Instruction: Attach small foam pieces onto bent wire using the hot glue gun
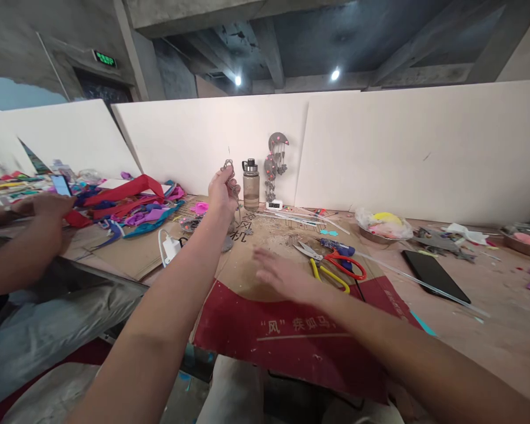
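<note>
My left hand [222, 191] is raised over the table, its fingers closed round a grey openwork ornament [228, 166] with a scalloped outline. Part of the ornament is hidden by the fingers, and more of it seems to hang below them. Low over the brown cardboard [241, 277], my right hand [285, 275] is stretched out with the fingers extended, slightly blurred and holding nothing. Just right of it lie red-handled scissors [357, 268], a yellow-handled cutting tool [331, 280] and a blue glue gun [342, 248].
Against the white board stand a water bottle [251, 191], a grey crescent-shaped hanging ornament [277, 141] and a small digital clock [274, 205]. A black phone [435, 275] and a bag-lined bowl [382, 227] lie right. Colourful fabric [132, 200] and another person's arm [30, 247] are left.
</note>
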A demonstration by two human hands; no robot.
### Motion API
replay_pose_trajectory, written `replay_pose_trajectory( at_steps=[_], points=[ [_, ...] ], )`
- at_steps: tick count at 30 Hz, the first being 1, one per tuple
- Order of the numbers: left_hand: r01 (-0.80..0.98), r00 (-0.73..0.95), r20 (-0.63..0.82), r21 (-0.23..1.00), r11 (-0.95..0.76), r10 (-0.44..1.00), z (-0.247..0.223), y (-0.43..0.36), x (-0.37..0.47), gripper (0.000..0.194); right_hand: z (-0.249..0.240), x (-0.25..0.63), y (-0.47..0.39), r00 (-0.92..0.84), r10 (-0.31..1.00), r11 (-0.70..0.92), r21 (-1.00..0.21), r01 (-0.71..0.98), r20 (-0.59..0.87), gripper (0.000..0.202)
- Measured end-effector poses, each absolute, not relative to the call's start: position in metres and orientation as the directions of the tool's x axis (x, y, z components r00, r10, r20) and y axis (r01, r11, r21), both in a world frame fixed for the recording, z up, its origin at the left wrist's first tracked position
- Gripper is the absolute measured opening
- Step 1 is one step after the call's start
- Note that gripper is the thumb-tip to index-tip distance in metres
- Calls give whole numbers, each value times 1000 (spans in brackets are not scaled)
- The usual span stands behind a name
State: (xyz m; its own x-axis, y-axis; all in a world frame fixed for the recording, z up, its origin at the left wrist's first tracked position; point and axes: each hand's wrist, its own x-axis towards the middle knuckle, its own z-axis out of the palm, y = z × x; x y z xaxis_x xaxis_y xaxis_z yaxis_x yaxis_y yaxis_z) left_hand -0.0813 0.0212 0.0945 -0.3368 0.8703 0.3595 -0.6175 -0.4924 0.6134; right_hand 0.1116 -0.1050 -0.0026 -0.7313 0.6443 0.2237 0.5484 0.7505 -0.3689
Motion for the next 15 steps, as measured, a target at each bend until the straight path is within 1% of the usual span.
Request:
replay_pose_trajectory(
  at_steps=[1, 2, 4, 6, 7, 8, 9, 10, 11, 12, 13, 14, 15],
  points=[
    [-609, -341, 371, 613, -503, 864, 99, 20, -82, 25, -7, 113, -81, -663, 723, 689, -279, 669, 196, 60],
    [-605, -343, 379, 611, -511, 860, 103, 19, -82, 26, -12, 112, -60, -629, 758, 651, -253, 716, 171, 63],
    [-601, -340, 384, 613, -512, 858, 107, 18, -81, 27, -23, 104, -37, -583, 801, 598, -215, 772, 132, 65],
    [-591, -324, 382, 633, -501, 865, 109, 19, -80, 28, -32, 89, -45, -597, 796, 604, -209, 769, 104, 72],
    [-583, -316, 381, 645, -495, 869, 109, 19, -79, 28, -35, 81, -60, -663, 745, 660, -223, 718, 71, 75],
    [-576, -308, 382, 654, -490, 871, 109, 21, -79, 29, -36, 73, -81, -746, 663, 733, -256, 630, 64, 78],
    [-569, -301, 385, 662, -488, 873, 108, 22, -78, 29, -36, 67, -105, -821, 567, 792, -317, 523, 62, 84],
    [-563, -296, 388, 668, -487, 873, 108, 23, -78, 30, -34, 61, -130, -896, 433, 846, -388, 366, 100, 85],
    [-555, -291, 390, 674, -487, 873, 107, 25, -77, 31, -30, 58, -151, -951, 269, 876, -449, 176, 153, 78],
    [-547, -288, 391, 682, -486, 874, 107, 26, -77, 32, -25, 56, -167, -980, 72, 867, -497, -29, 184, 66],
    [-537, -285, 392, 690, -485, 874, 107, 27, -77, 32, -20, 55, -176, -975, -46, 828, -538, -158, 216, 58],
    [-528, -282, 394, 697, -485, 875, 107, 27, -77, 32, -14, 55, -176, -963, -50, 802, -564, -196, 264, 52],
    [-522, -278, 399, 700, -486, 874, 108, 28, -76, 32, -10, 57, -167, -958, 19, 806, -572, -154, 285, 48]
  ],
)
